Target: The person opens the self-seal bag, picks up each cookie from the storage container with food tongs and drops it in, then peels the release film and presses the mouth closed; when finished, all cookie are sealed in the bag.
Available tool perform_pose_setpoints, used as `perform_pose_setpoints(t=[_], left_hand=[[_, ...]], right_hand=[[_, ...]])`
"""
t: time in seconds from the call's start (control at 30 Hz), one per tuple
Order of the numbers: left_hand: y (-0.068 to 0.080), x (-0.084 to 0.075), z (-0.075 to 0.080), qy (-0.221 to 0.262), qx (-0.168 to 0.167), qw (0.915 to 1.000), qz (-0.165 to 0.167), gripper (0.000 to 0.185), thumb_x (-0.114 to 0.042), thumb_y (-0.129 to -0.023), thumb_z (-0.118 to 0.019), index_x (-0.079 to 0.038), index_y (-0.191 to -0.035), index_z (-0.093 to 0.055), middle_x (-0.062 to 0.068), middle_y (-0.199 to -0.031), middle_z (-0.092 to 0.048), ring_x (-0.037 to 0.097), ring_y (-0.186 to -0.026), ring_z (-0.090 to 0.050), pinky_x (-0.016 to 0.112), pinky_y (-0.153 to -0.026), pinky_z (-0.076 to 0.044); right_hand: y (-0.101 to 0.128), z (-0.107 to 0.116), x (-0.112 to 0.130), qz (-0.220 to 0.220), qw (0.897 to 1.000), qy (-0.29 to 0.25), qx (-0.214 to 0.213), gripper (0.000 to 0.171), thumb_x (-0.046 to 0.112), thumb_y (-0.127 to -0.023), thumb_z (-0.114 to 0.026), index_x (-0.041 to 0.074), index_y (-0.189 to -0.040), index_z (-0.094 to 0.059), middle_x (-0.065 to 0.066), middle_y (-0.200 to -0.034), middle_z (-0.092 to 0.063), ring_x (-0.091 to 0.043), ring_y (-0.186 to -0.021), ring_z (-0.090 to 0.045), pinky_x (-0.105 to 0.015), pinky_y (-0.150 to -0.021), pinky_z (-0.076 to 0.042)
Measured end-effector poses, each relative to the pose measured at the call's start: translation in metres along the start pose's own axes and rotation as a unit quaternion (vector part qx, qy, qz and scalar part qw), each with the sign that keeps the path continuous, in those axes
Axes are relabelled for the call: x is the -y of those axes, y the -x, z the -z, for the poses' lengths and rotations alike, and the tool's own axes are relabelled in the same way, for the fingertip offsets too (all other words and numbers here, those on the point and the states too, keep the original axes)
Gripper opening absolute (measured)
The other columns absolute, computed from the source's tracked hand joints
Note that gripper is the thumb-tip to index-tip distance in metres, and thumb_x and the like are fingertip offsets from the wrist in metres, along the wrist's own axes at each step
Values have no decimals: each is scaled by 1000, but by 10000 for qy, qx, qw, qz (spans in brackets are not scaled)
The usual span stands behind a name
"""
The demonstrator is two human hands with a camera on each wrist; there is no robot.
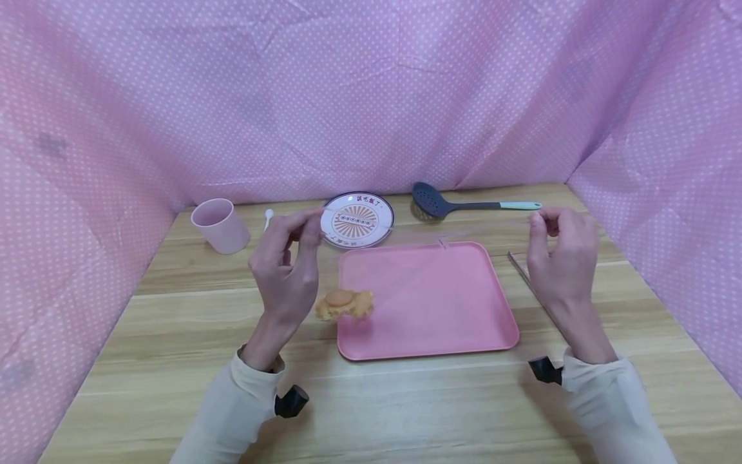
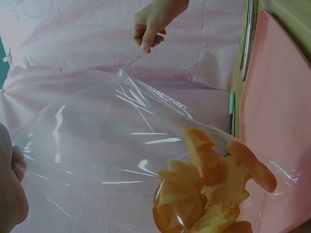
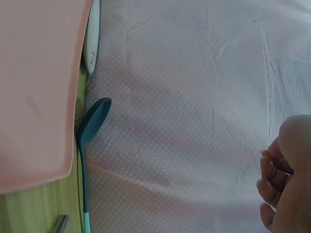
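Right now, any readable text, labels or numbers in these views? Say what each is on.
Plate: dark characters along the top of the rim and a row of marks in the centre, too small and blurred to read.
Clear plastic bag: a faint line of print along its edge shows in the right wrist view, too faint to read.
Cup, tray, slotted spoon: no text visible.
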State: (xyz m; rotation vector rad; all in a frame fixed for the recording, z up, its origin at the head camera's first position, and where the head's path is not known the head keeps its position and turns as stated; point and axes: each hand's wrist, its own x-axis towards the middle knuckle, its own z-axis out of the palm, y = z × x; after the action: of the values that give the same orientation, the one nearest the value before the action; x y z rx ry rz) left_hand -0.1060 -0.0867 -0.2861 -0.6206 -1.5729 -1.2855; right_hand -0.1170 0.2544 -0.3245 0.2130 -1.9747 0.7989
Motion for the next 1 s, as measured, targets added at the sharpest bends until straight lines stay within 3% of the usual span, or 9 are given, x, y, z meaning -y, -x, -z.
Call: perform_pose_setpoints(t=[0.27, 0.57, 0.8, 1.0], left_hand=[[0, 0, 1, 61, -1, 10000, 31, 9, 11, -95, -63, 13, -99, -71, 21, -78, -64, 13, -73, -59, 17, -64, -47], [-1, 1, 3, 52, -114, 9999, 52, 9, 10, -95, -63, 14, -98, -71, 23, -77, -63, 12, -71, -59, 17, -62, -47], [-2, 2, 2, 15, -83, 10000, 39, 9, 9, -96, -63, 13, -98, -71, 22, -76, -63, 12, -70, -58, 17, -61, -46], [-1, 2, -2, 64, -70, 10000, -17, 9, 8, -95, -64, 12, -97, -72, 19, -75, -64, 12, -68, -56, 16, -59, -43]], right_hand=[[5, 9, -13, -239, 9994, 198, 169, 16, -2, -98, -61, -17, -96, -64, -31, -84, -61, -43, -84, -52, -39, -87, -33], [11, 16, -23, -504, 9977, 324, 312, 13, -4, -96, -60, -17, -98, -63, -31, -88, -61, -39, -84, -52, -35, -85, -33], [14, 18, -29, -556, 9975, 311, 291, 15, -2, -95, -59, -17, -97, -62, -32, -86, -61, -40, -81, -51, -46, -88, -34], [16, 22, -31, -880, 9947, 285, 454, 17, -2, -97, -57, -18, -99, -60, -32, -87, -59, -35, -81, -48, -48, -92, -34]])
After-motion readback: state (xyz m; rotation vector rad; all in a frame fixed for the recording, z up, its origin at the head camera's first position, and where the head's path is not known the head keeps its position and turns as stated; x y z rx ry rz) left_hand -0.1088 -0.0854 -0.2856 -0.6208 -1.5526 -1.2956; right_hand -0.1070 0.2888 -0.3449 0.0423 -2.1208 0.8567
